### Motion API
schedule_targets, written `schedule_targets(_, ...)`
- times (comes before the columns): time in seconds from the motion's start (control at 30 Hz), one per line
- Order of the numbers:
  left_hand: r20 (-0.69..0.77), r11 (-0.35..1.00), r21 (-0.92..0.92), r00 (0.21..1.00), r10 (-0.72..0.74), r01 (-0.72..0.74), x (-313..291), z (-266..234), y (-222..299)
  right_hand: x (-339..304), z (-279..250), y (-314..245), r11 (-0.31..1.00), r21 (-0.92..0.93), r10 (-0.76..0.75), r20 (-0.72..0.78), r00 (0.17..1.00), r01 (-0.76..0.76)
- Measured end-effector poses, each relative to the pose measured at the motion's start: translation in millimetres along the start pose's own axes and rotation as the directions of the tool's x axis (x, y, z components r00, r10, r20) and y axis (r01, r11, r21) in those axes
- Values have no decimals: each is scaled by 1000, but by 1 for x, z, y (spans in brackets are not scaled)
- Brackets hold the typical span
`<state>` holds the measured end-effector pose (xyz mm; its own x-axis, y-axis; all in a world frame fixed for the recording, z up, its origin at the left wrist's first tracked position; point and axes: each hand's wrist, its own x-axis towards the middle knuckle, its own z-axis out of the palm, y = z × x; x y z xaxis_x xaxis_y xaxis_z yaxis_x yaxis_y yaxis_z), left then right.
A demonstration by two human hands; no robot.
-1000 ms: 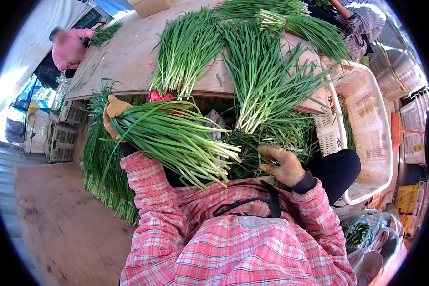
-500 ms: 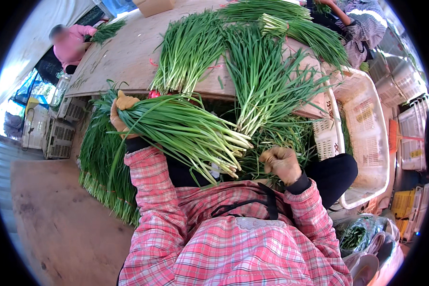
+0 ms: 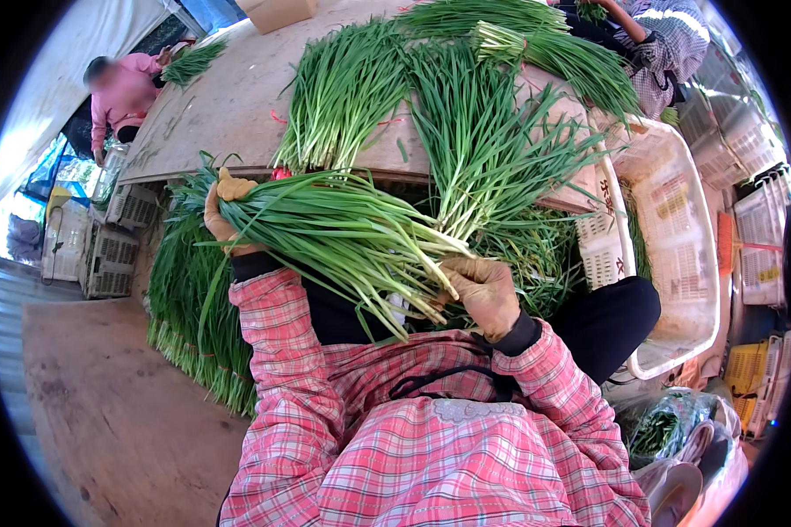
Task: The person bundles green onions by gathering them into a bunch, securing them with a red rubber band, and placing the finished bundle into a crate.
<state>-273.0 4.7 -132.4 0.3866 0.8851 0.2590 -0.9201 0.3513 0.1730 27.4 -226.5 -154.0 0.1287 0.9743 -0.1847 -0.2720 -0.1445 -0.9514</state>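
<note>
My left hand (image 3: 223,211), in a tan glove, is closed round the leafy end of a bunch of garlic chives (image 3: 325,220) held across my lap. Its pale stem ends point right and fan apart. There my right hand (image 3: 485,297), also gloved, pinches at the stem tips with its fingers closed; exactly which stems it grips is partly hidden. Beyond, another loose bunch of chives (image 3: 470,140) lies with its stems over the near edge of the wooden table (image 3: 211,114). A further bunch (image 3: 343,97) rests beside it on the left.
Tied chives (image 3: 193,290) are stacked at my left. Loose leaves (image 3: 536,255) lie below the table edge. A white plastic crate (image 3: 677,237) stands at my right, near a plastic bag (image 3: 677,439). Two people work across the table, one in pink (image 3: 125,97), one in a checked sleeve (image 3: 668,61).
My right hand has moved left from beside the bunch to its stem ends and closed on them. My left hand keeps its hold. The person in pink has shifted position.
</note>
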Motion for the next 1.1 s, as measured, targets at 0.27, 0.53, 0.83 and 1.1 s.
schedule_targets(0.27, -130, 986, 119, 982, 135, -120, -3, -15, -4, -13, -46, -9, 991, -103, 83, 14, 996, -81)
schedule_targets(0.53, -103, 993, 37, 988, 116, -113, -7, -21, -18, 18, -15, 10, 957, -202, -155, 252, 955, 208)
schedule_targets(0.83, -83, 998, -13, 995, 56, -58, -6, -18, -22, 18, -8, 9, 861, 463, 125, 212, 969, -212)
schedule_targets(1.1, -177, 999, -19, 984, 26, -30, 5, -27, -52, -8, -31, -3, 910, 369, 31, 398, 917, -191)
